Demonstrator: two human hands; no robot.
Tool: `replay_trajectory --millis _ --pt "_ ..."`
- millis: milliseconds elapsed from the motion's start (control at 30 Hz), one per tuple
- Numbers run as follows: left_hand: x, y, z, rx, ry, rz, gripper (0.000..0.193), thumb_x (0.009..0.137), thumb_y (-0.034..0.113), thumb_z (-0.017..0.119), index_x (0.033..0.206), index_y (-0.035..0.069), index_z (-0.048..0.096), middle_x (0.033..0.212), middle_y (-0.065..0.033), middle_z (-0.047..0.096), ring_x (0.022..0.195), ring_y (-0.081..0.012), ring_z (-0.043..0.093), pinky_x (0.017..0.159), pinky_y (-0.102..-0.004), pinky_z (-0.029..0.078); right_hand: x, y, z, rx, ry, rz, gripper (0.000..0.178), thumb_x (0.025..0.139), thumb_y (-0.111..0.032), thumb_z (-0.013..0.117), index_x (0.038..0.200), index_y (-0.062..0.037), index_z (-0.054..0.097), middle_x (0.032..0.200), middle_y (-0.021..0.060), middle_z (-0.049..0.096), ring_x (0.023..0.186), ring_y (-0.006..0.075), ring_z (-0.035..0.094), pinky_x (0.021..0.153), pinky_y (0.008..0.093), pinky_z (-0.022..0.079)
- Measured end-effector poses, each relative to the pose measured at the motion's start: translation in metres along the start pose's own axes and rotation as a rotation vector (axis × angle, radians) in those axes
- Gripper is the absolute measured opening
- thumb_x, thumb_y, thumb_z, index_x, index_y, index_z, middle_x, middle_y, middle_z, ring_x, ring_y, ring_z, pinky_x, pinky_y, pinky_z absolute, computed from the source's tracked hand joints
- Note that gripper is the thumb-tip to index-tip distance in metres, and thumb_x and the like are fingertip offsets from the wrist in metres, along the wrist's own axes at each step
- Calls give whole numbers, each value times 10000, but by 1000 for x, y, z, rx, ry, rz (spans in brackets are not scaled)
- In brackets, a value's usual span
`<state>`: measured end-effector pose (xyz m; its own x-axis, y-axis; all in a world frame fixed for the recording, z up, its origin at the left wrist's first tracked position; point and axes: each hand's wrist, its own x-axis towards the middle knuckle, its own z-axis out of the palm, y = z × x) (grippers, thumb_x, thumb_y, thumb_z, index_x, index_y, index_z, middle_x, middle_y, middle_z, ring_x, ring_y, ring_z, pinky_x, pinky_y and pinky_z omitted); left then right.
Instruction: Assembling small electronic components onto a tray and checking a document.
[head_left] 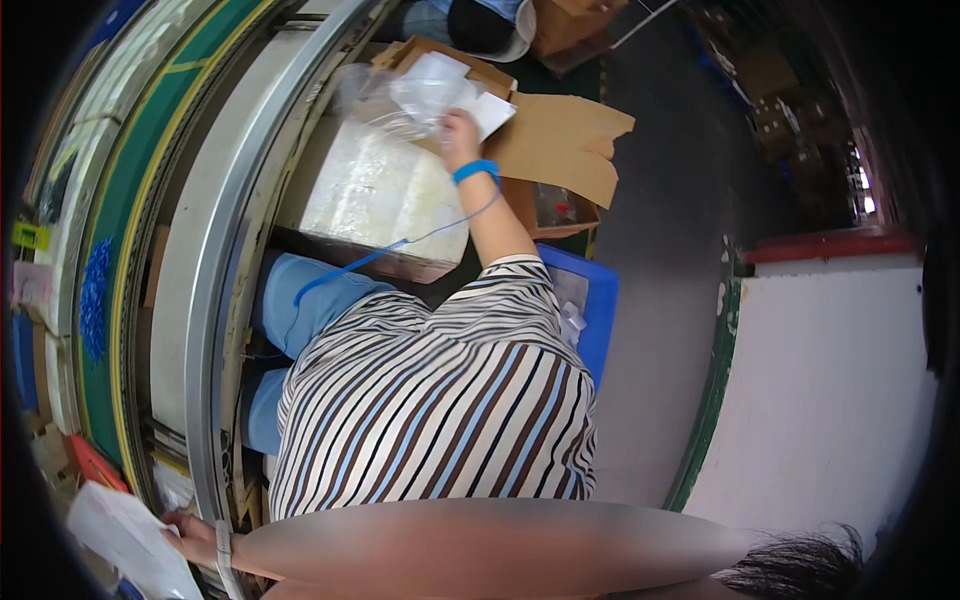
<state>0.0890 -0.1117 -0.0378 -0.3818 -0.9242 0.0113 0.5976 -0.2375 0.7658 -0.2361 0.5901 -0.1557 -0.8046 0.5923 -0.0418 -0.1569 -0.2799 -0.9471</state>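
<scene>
Reaching out at the upper middle, my right hand (460, 135), with a blue wrist strap (475, 171) and cord, pinches thin clear plastic (375, 98), apparently a bag. White sheets or bags (432, 85) lie just beyond it in an open cardboard box (488, 74). Under the plastic stands a white block-like package (375, 190) wrapped in shiny film. At the lower left, my left hand (190, 537) grips the edge of a white sheet or flat bag (135, 545); which of these I cannot tell. Some of its fingers are hidden.
A metal rail (210, 260) and a green conveyor belt (98, 400) run along the left, with a blue bundle (96, 300) on the belt. A cardboard flap (560, 145) juts right. A blue bin (602, 310) stands beside me. Another person (480, 25) is at the top.
</scene>
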Motion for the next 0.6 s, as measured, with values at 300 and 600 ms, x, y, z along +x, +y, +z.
replay_trajectory --millis 300,600 --pt "-27 -77 106 186 -343 -238 305 860 112 526 1101 -71 485 1040 -140 551 862 -209 525 786 -309 439 -62 85 -267 20 305 644 83 757 -77 479 813 -89 539 698 48 522 614 160 523 513 325 477" --pt "-46 -96 135 260 -528 -297 313 872 99 502 1141 -58 469 1100 -140 552 908 -210 555 799 -299 457 -50 133 -375 439 945 381 32 793 -47 533 798 -68 557 692 60 540 571 184 541 470 303 497"
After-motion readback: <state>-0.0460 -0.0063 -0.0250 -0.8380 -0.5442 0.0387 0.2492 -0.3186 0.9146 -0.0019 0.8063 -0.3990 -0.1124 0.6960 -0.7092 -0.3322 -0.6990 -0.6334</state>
